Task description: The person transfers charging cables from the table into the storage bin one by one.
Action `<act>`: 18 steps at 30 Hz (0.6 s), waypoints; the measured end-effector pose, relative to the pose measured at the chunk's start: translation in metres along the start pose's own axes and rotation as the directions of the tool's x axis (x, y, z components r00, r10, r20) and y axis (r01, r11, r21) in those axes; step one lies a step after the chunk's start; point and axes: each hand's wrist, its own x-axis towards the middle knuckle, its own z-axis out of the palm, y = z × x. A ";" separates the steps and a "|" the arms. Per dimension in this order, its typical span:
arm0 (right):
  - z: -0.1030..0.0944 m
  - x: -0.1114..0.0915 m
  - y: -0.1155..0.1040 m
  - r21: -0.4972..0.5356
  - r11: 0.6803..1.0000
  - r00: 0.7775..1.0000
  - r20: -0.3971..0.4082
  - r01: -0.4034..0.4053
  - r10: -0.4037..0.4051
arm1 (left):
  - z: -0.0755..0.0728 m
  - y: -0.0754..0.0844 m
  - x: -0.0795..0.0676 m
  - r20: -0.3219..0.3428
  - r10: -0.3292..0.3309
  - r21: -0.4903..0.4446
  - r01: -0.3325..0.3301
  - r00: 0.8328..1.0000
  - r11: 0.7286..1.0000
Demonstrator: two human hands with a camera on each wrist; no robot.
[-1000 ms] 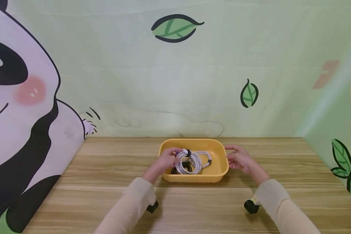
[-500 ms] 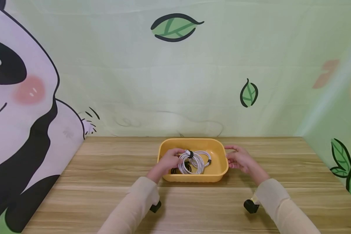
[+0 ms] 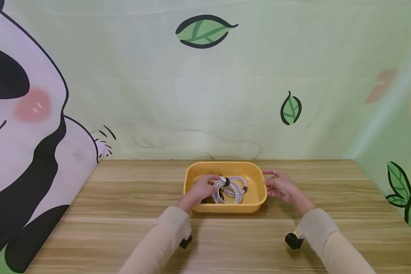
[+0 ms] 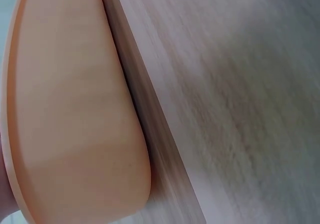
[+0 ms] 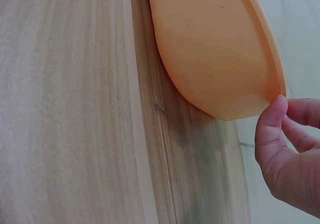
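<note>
In the head view a yellow plastic bin (image 3: 254, 207) stands on the table, with coiled cables inside. My left hand (image 3: 202, 188) reaches over its left side and pinches a white coiled cable (image 3: 238, 196) tied with a black strap. A second white cable coil (image 3: 243, 182) lies behind it, and part of a black cable (image 3: 221, 196) shows beneath. My right hand (image 3: 281, 186) is outside the bin's right end, its fingertips touching the rim. The right wrist view shows that thumb (image 5: 274, 115) against the rim's corner. The left wrist view mostly shows the bin's outer wall (image 4: 75, 99).
The wood-grain table (image 3: 130, 190) extends around the bin. A printed cloth backdrop (image 3: 150, 83) with a panda and leaves rises behind its back edge. A black wrist device (image 3: 294, 241) sits below the right cuff, and another black device (image 3: 186, 241) below the left.
My left hand has shifted right inside the bin, carrying the white coil with it. It now covers more of the black cable. The right hand stays at the rim.
</note>
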 end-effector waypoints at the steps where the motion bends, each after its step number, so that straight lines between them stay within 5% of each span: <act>1: 0.000 0.000 0.000 0.001 1.000 1.000 0.000 0.000 0.000 | 0.001 0.001 0.000 -0.002 0.006 0.008 -0.006 1.000 1.000; 18: -0.001 0.000 0.001 -0.010 1.000 1.000 0.009 0.008 -0.008 | 0.014 0.008 0.005 -0.005 0.024 0.079 -0.023 1.000 0.997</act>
